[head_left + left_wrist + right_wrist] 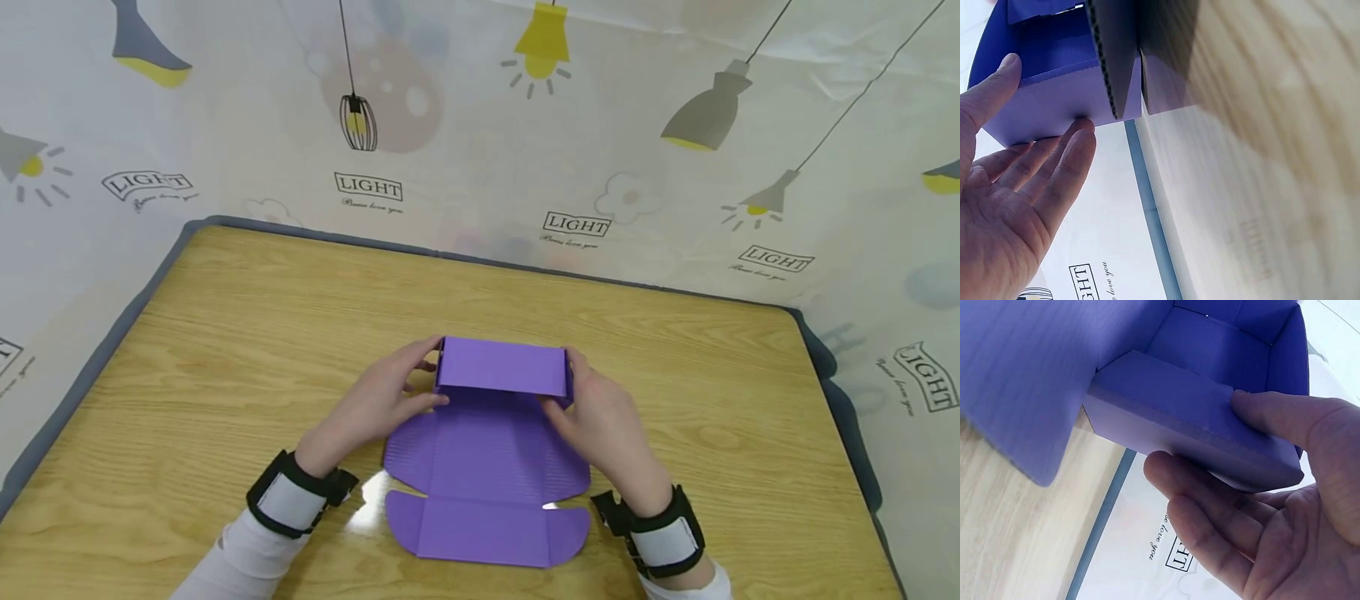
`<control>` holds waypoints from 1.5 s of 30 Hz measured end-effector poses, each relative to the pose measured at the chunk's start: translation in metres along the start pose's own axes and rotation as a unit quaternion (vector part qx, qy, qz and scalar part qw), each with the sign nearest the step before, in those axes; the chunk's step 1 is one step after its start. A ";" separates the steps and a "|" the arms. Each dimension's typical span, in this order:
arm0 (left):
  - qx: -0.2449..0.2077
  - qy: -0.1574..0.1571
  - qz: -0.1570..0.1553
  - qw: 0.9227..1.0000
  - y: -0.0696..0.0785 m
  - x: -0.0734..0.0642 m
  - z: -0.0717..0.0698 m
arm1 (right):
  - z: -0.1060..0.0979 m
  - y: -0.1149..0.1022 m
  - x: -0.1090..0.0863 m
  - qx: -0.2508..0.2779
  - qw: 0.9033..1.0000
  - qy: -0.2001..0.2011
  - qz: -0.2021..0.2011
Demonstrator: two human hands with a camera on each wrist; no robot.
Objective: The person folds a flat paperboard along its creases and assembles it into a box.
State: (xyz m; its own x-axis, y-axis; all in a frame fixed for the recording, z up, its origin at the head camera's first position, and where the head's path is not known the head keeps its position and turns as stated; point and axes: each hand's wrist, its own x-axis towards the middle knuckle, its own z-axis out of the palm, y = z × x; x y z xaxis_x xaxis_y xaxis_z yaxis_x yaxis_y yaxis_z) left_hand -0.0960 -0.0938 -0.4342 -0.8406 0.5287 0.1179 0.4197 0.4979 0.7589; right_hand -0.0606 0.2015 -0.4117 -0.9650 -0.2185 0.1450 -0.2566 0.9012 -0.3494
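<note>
Purple cardboard box sits around mid-desk, a bit toward the person, btwn both hands. Its hollow side faces the person; lid panel spreads out from it toward the person, w/ rounded side flaps L & R, plus a front strip w/ its own rounded ends.

L hand holds the box's L wall: thumb at the rim, fingers on the outside. R hand pinches the R wall, thumb on the inner side, fingers outside, some partly hidden.

Each wrist has a blk/white strap; white sleeves behind. Bkgd: pale cloth w/ printed lamps & "LIGHT" labels, grey-blue edging along the wood-grain desk's far side.
</note>
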 end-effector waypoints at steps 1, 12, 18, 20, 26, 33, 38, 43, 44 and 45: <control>-0.001 0.000 0.000 1.000 0.000 0.000 0.000 | 0.000 0.000 0.000 -0.001 1.000 0.002 0.001; 0.001 0.000 0.001 1.000 0.001 0.000 0.001 | 0.006 -0.002 0.001 -0.009 1.000 0.022 0.016; -0.004 -0.005 0.003 1.000 0.002 0.001 0.002 | 0.008 -0.002 0.002 -0.005 0.999 0.025 0.030; -0.005 -0.007 0.001 1.000 0.001 0.001 0.002 | 0.008 -0.002 0.002 -0.005 0.999 0.026 0.033; -0.003 -0.010 -0.006 1.000 0.002 0.001 0.003 | 0.010 -0.002 0.002 -0.006 0.999 0.025 0.039; 0.009 -0.015 -0.007 1.000 0.003 0.000 0.005 | 0.011 -0.001 0.002 -0.006 0.997 0.046 0.054; 0.010 -0.016 -0.006 1.000 0.004 0.000 0.006 | 0.010 -0.002 0.002 -0.015 0.997 0.042 0.060; 0.015 -0.011 0.003 1.000 0.005 0.000 0.006 | 0.011 -0.002 0.002 -0.020 0.997 0.032 0.065; 0.017 -0.010 0.004 1.000 0.006 0.000 0.006 | 0.011 -0.002 0.002 -0.021 0.997 0.031 0.067; 0.020 -0.009 0.005 1.000 0.006 0.000 0.007 | 0.011 -0.002 0.002 -0.021 0.997 0.033 0.067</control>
State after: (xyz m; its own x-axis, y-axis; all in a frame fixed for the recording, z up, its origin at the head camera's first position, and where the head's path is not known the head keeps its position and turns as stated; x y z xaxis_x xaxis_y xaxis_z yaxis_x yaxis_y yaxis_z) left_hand -0.0911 -0.0866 -0.4341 -0.8299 0.5461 0.1142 0.4422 0.5191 0.7314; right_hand -0.0629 0.1950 -0.4209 -0.9846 -0.0712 0.1598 -0.1213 0.9362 -0.3299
